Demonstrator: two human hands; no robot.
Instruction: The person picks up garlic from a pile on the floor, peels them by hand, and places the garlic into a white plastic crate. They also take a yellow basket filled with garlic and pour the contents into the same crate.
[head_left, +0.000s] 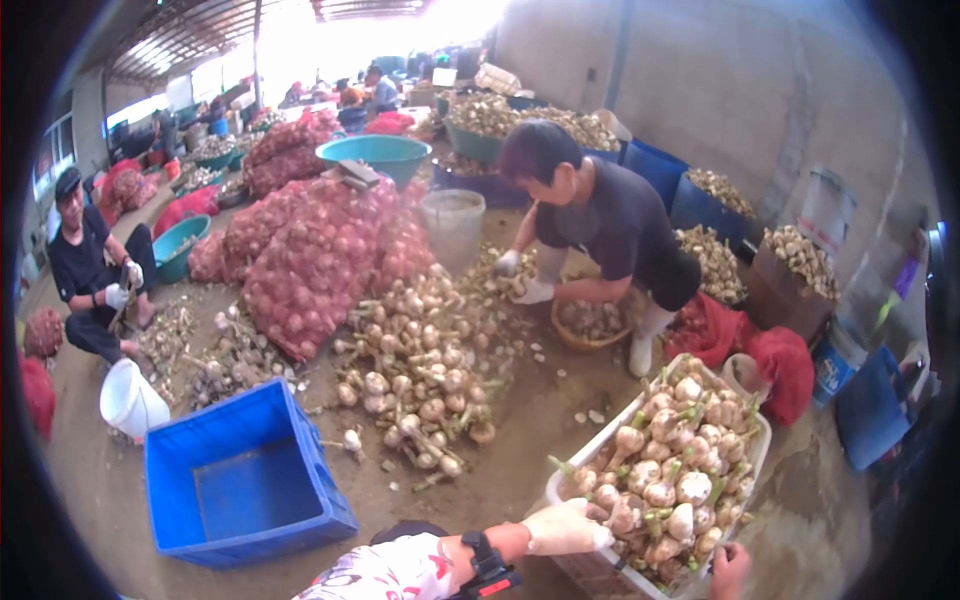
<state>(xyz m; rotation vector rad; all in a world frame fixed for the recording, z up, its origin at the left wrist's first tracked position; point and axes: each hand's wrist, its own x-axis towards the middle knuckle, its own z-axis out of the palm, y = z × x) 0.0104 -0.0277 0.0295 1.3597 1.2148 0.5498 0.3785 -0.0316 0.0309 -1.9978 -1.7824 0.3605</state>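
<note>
A white plastic crate (757, 455) heaped with garlic bulbs (675, 470) stands in front of me at the lower right. My left hand (565, 527), in a pale glove, is closed at the crate's near left rim, its fingertips close against the garlic. At the near right corner, my right hand (731, 570) is curled on the rim, cut off by the bottom of the view. The undersides of both hands are hidden. To the left sits a blue crate (335, 490), with nothing visible inside it.
Loose garlic (420, 370) is piled on the floor ahead, by red mesh sacks (315, 255). A bending person (625, 215) works over a basket (590, 335). Another person (90, 255) sits at left behind a white bucket (130, 397). Red bags (780, 370) lie beyond the crate.
</note>
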